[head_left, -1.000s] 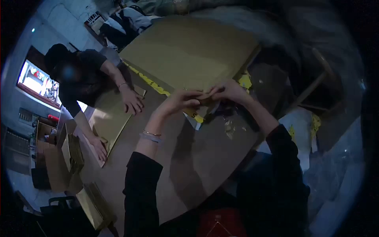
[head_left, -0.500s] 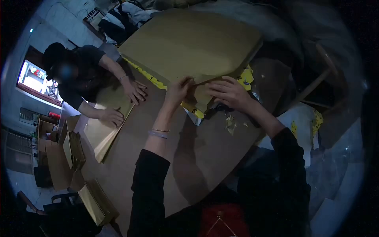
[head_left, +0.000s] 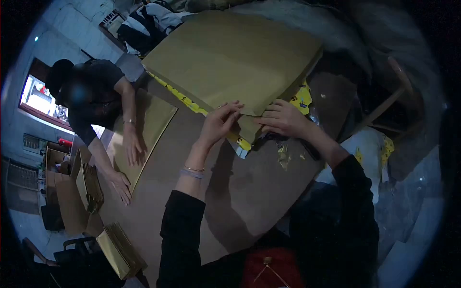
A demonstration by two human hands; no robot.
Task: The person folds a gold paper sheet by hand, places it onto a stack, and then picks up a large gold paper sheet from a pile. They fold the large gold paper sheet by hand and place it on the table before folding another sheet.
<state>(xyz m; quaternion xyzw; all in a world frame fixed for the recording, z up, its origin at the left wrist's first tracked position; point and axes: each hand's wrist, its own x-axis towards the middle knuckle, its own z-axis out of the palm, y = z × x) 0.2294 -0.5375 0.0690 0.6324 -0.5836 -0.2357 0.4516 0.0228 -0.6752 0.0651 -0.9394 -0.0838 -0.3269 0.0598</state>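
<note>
A large stack of brown paper sheets (head_left: 235,62) lies across the far part of the table, in a torn yellow-printed wrapper (head_left: 180,97) that shows along its lower edges. At the near corner my left hand (head_left: 218,124) has its fingers closed on the edge of the brown paper. My right hand (head_left: 287,120) grips the same corner just to the right, fingers bent over the paper and thumb side hidden. Below the right hand lies a crumpled scrap (head_left: 284,156) of shiny film or paper.
A co-worker (head_left: 96,96) on the left presses both hands on a folded brown sheet (head_left: 156,120) on the brown tabletop (head_left: 177,153). Folded paper bundles (head_left: 90,187) stand at the left edge, with another bundle (head_left: 120,249) nearer. A wooden-framed chair (head_left: 379,108) is at right.
My hands have drawn closer together at the paper's corner, the left shifting slightly right. The co-worker's hands have slid nearer along the sheet, whose raised fold now lies flatter.
</note>
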